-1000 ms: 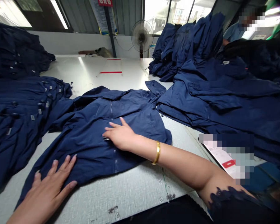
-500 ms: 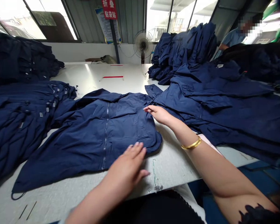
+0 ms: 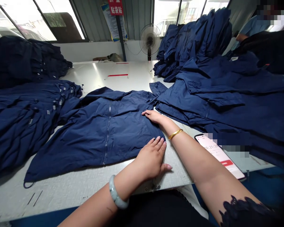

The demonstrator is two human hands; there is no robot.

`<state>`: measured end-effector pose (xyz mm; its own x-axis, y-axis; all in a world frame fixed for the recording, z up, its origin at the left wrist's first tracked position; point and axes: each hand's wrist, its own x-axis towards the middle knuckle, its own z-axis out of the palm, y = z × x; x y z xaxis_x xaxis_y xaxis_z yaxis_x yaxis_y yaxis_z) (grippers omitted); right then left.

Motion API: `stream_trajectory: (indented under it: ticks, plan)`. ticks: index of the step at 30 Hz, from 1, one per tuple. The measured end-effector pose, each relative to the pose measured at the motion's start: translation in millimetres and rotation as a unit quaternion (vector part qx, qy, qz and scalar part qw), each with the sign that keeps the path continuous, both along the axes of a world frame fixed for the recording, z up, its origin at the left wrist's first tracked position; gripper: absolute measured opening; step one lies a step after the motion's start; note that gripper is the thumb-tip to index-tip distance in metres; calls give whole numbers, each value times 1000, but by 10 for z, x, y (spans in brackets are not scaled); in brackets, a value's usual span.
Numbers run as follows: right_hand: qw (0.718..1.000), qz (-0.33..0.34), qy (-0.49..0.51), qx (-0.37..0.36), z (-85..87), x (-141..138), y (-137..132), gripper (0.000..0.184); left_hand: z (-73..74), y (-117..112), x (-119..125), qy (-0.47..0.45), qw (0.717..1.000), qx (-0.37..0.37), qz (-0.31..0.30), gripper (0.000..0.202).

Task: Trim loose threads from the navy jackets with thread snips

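1. Only the head cam here, looking down at a long white tabletop (image 3: pixel 68 197) in what looks like a garment workshop. Smack in the middle, close to the near edge, a navy blue zip-front jacket (image 3: pixel 97 135) lies flat with the zipper (image 3: pixel 107 135) running up and down the frame.
2. The left hand (image 3: pixel 151 159), with a pale green jade bangle (image 3: pixel 115 197) on the wrist, is flat and lightly spread. Its fingertips (image 3: pixel 159 142) are right at the jacket's lower right edge, the thumb's out on the bare tabletop, and it isn't gripping anything.
3. The right hand (image 3: pixel 153 116), with a thin gold bangle (image 3: pixel 175 134), rests on the jacket's right side. Its fingers (image 3: pixel 148 113) are stretched out, close together and flat on the cloth, with no pinch or grab that I can see.
4. Just right of the left hand, a smartphone (image 3: pixel 217 156) lies on the tabletop, screen lit, with the display partly blurred out.
5. Stacks of folded navy garments (image 3: pixel 21 116) sit along the left side, right up against the jacket. A bigger navy pile (image 3: pixel 229 107) fills the right side, and more navy clothes (image 3: pixel 194 41) are heaped up behind it.
6. Farther down the tabletop there's a red tape line (image 3: pixel 117 75). Past the far end stands a pedestal fan (image 3: pixel 150 39), and a co-worker in a light blue shirt (image 3: pixel 252 26) is at the top right corner.
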<state>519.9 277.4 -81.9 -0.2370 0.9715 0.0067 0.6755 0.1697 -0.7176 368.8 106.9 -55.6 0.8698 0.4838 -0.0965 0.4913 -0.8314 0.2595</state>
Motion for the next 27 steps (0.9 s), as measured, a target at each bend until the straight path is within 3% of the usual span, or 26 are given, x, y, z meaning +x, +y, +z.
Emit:
stream_trajectory:
  ticks: [4, 7, 9, 11, 12, 14, 16, 18, 22, 25, 27]
  plan:
    - [1000, -15, -8, 7, 69, 12, -43, 32, 51, 43, -53, -19, 999, -37, -20, 87]
    - [998, -50, -16, 38, 138, 73, -154, 23, 159, 175, -161, -57, 995, -75, -19, 65]
    - [995, -73, -22, 66, 179, 113, -256, 25, 236, 345, -254, -78, 994, -58, 50, 38]
    - [993, -80, -28, 86, 199, 122, -364, 26, 275, 581, -335, -82, 987, -16, 138, 29]
    - [992, -77, -32, 90, 198, 111, -415, 24, 272, 712, -365, -79, 981, 4, 175, 32]
    - [993, -62, -43, 90, 172, 67, -505, 18, 216, 966, -394, -66, 974, 27, 217, 57]
    - [994, -43, -59, 83, 125, 15, -574, 11, 107, 1165, -392, -40, 971, 27, 232, 91]
    - [994, -25, -79, 76, 79, -28, -624, 11, -25, 1281, -380, -10, 972, 16, 234, 111]
    - [990, -11, -122, 69, 51, -92, -688, 15, -235, 1317, -388, 21, 973, 12, 229, 122]
    - [987, -10, -148, 68, 73, -140, -714, 4, -289, 1294, -413, 26, 975, 29, 218, 121]
    - [985, -9, -158, 68, 86, -159, -725, 6, -293, 1289, -425, 24, 976, 34, 213, 117]
